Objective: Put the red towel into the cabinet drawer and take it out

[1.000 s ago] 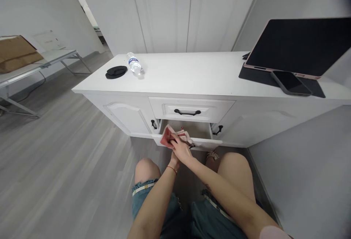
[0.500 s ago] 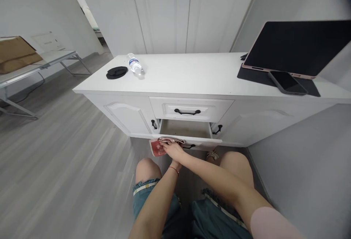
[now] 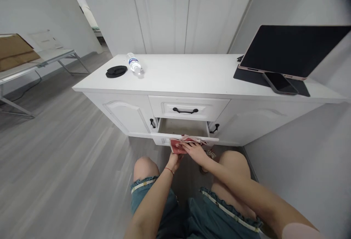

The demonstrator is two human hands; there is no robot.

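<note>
A red cloth [image 3: 178, 146] with a pale edge lies over the front edge of a pulled-out white drawer [image 3: 186, 127]. My right hand [image 3: 196, 152] is on the cloth, its fingers pressing it against the drawer front. Below it, my left hand [image 3: 174, 160] grips the cloth's lower edge, with the fingertips partly hidden under it. The drawer's pale inside shows behind the cloth. Above is a closed drawer [image 3: 159, 106] with a black handle [image 3: 185, 111].
On the white countertop [image 3: 175, 74] are a plastic bottle [image 3: 134, 64], a black round item [image 3: 116, 71], a dark-screened laptop or tablet [image 3: 293, 50] and a phone [image 3: 280, 83]. Cabinet doors flank the drawers. A table [image 3: 55, 54] bearing a cardboard box [image 3: 16, 52] stands at left.
Both hands and the cloth have shifted right along the drawer's front edge. My hands, crossed at the wrists before, are now side by side. The drawer stays open.
</note>
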